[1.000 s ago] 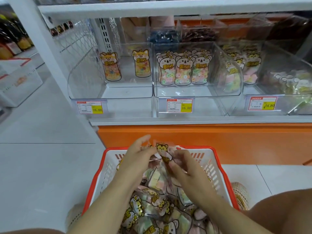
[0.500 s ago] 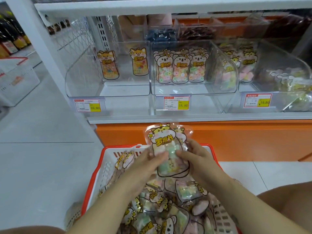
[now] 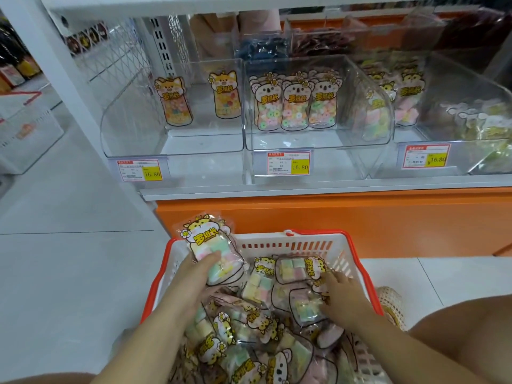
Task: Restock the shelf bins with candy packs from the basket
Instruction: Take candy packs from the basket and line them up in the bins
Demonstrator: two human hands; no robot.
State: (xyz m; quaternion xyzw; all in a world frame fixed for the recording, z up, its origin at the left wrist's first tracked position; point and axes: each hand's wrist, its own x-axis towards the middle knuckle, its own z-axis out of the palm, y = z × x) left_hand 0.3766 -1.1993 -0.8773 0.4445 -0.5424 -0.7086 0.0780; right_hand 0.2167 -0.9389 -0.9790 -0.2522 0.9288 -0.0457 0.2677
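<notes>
Two bare hands are seen over a white plastic basket (image 3: pixel 304 241) with a red rim, which is set on the pale tiled floor (image 3: pixel 69 273) just beside the orange base panel (image 3: pixel 360 214) of the shelving. One transparent candy pack (image 3: pixel 206 239), printed with a yellow cartoon animal and filled with pastel cubes, is gripped by the left hand (image 3: pixel 191 281) at the far left corner of the basket. The fingers are closed on it, with the thumb laid across its front, and the pack is held upright with its top raised above the rim. The right hand (image 3: pixel 343 297) is laid on the heap of similar packs (image 3: pixel 249 336) at the right side of the basket, its fingers (image 3: pixel 331 277) spread and bent over them; whether any pack is gripped cannot be told. On the white shelf (image 3: pixel 277 189) beyond, three clear plastic bins are ranged side by side. Two orange-printed packs (image 3: pixel 173 102) are stood well apart at the back of the left bin (image 3: pixel 124 115), and three koala-printed packs (image 3: pixel 295 102) of ring sweets are stood touching at the back of the middle bin (image 3: pixel 318 139). Further packs are seen in the right bin (image 3: pixel 443 87). A red and yellow price tag (image 3: pixel 140 169) is fixed to each bin front.
</notes>
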